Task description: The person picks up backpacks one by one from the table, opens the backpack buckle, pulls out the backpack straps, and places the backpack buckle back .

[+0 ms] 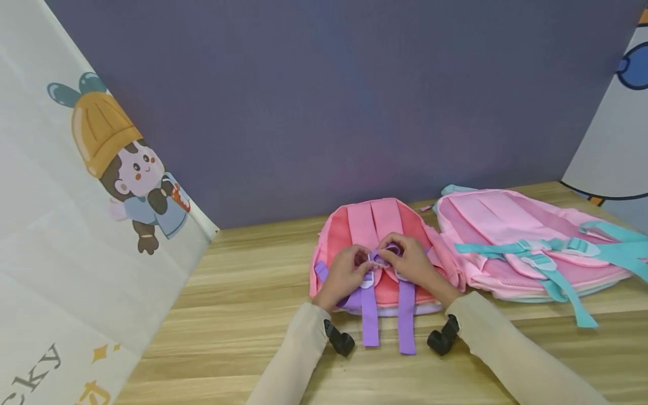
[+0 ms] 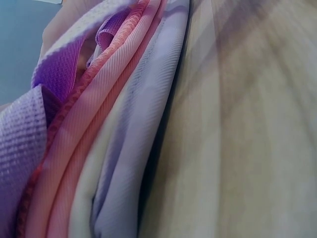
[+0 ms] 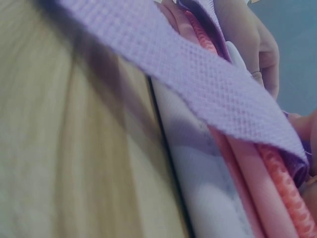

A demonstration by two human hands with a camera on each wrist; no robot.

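A pink and coral child's backpack (image 1: 360,218) lies on the table with its shoulder-strap side up. Over its middle, my left hand (image 1: 346,273) pinches a pale plastic buckle (image 1: 378,261) on the purple chest strap. My right hand (image 1: 411,260) pinches the purple webbing (image 1: 394,248) right beside it, so the fingertips of both hands nearly meet. Two purple strap tails (image 1: 370,323) hang down over the bag's lower edge. In the right wrist view a wide lavender strap (image 3: 198,69) crosses in front of the bag's edge and partly covers the fingers.
Right beside it lies a second, light pink backpack (image 1: 498,211) with turquoise straps (image 1: 567,287). Both bags rest on a wood-grain table (image 1: 228,292). A dark blue-grey panel (image 1: 329,112) stands behind, and a white cartoon-printed sheet (image 1: 45,185) is at the left.
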